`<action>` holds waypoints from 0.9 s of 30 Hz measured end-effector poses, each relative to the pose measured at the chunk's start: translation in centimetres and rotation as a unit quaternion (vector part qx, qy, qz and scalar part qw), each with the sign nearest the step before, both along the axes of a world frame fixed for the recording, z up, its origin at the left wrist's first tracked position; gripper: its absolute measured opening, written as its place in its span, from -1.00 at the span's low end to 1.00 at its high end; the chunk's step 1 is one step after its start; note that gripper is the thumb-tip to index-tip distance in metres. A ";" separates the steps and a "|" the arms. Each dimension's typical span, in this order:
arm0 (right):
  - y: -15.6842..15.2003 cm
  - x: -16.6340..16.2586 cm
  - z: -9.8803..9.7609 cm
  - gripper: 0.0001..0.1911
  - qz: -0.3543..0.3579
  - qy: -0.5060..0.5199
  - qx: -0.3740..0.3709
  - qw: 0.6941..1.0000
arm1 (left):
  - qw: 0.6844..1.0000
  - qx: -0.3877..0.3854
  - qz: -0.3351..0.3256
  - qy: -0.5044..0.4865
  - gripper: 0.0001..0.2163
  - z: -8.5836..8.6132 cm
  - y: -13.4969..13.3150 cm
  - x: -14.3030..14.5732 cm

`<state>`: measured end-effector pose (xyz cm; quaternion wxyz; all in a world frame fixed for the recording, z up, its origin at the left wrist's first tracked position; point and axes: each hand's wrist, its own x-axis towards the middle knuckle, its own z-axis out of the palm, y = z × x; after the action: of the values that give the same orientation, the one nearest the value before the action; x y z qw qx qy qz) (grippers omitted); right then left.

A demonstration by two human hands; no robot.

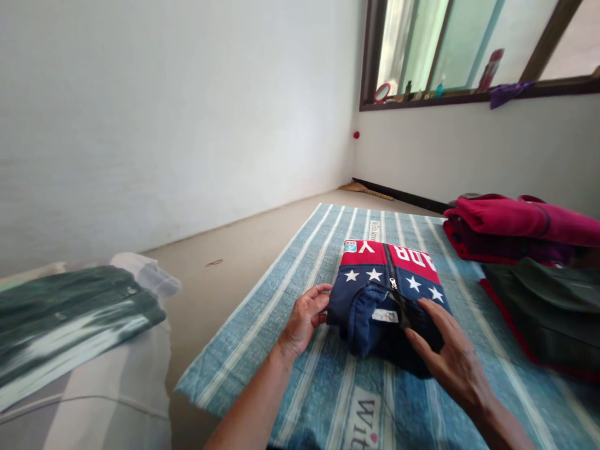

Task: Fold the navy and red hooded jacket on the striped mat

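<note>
Filling the background, a white wall (187, 112) is standing behind the floor, while a window (482, 37) at upper right is letting in light. Below, a blue striped sheet (262, 337) is covering part of the floor, probably keeping clothes off it. At its right, a pile of pink and dark clothes (529, 219) and a dark green garment (548, 306) are sitting folded — likely kept aside so the middle is serving the hands. At far left, a green and white garment (79, 312) is lying on pale cloth.

On the sheet, between the hands, a navy jacket (370, 290) with a red band and white stars is resting folded, front up, its collar facing the person.

The hands are resting apart. The left hand (304, 319) is touching the jacket's left edge, seemingly steadying it; whether it is pinching fabric, I cannot tell. The right hand (452, 344) is lying over the right side, thumb spread from fingers, perhaps pressing it flat. Inside the collar, a white label (385, 315) is showing — and above it, a small zip pull (392, 284).
</note>
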<state>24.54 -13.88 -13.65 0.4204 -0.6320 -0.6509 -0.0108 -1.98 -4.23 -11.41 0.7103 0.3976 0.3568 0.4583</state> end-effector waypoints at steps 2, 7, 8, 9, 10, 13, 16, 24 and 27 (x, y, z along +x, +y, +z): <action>-0.1 -1.8 2.3 -0.50 0.014 -0.033 0.063 0.997 | 1.000 0.013 -0.011 -0.025 -0.63 0.4 -0.4 0.0; 1.2 -8.5 6.7 -0.60 0.111 -0.141 0.102 0.979 | 0.995 0.050 -0.031 -0.081 -0.64 1.3 -0.7 0.6; 1.5 -9.6 7.0 -0.58 0.107 -0.161 0.073 0.978 | 0.994 0.055 -0.032 -0.088 -0.64 1.5 -0.8 0.8; 1.9 -10.5 7.2 -0.57 0.099 -0.177 0.041 0.978 | 0.993 0.059 -0.032 -0.092 -0.63 1.5 -0.8 0.8; 2.2 -11.0 7.2 -0.56 0.087 -0.188 0.010 0.978 | 0.993 0.064 -0.032 -0.094 -0.62 1.5 -0.8 0.9; 2.8 -11.2 6.9 -0.58 0.069 -0.185 -0.044 0.979 | 0.992 0.084 -0.030 -0.088 -0.57 1.3 -0.9 0.9; 3.1 -10.1 6.4 -0.59 0.070 -0.139 -0.046 0.987 | 0.990 0.107 -0.056 -0.072 -0.52 1.2 -1.0 0.8; 3.9 -7.9 7.1 -0.66 0.109 0.059 -0.066 0.990 | 0.973 0.213 -0.036 0.078 -0.38 2.4 -1.2 2.4; 4.2 -7.2 7.8 -0.68 0.112 0.115 -0.088 0.983 | 0.944 0.275 0.033 0.178 -0.36 2.6 -1.4 3.9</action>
<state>17.33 -9.71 -5.85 0.4336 -0.5866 -0.6635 0.1663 1.92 -5.58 -8.82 0.4832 0.6405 0.3501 0.4834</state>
